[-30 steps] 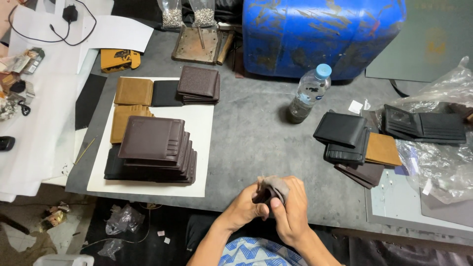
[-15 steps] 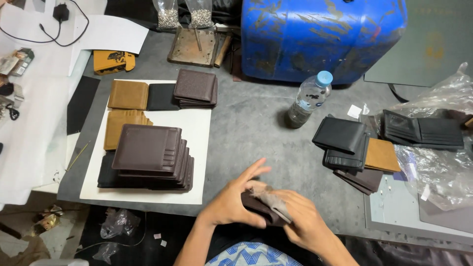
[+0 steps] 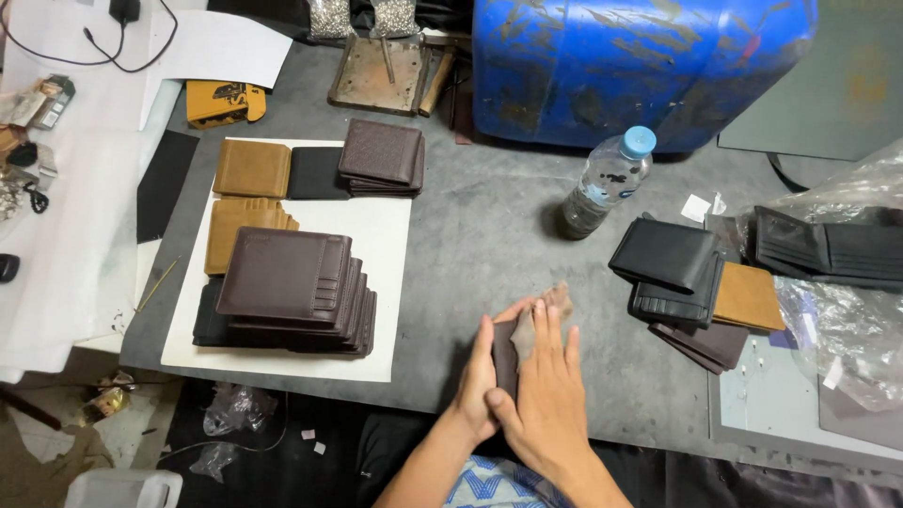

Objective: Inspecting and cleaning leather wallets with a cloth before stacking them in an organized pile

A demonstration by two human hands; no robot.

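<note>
Two hands at near table edge: left hand [image 3: 477,384] cupped against left side of dark brown wallet [image 3: 506,356], right hand [image 3: 547,390] flat with fingers spread, pressing grey cloth [image 3: 540,313] on top. Wallet between both palms, long axis running near to far, equally close to each hand. Left: stack of brown wallets [image 3: 296,290] on white sheet [image 3: 390,245]. Far: water bottle [image 3: 606,182], blue drum [image 3: 640,66]. Right: black wallets [image 3: 670,266], well apart.
</note>
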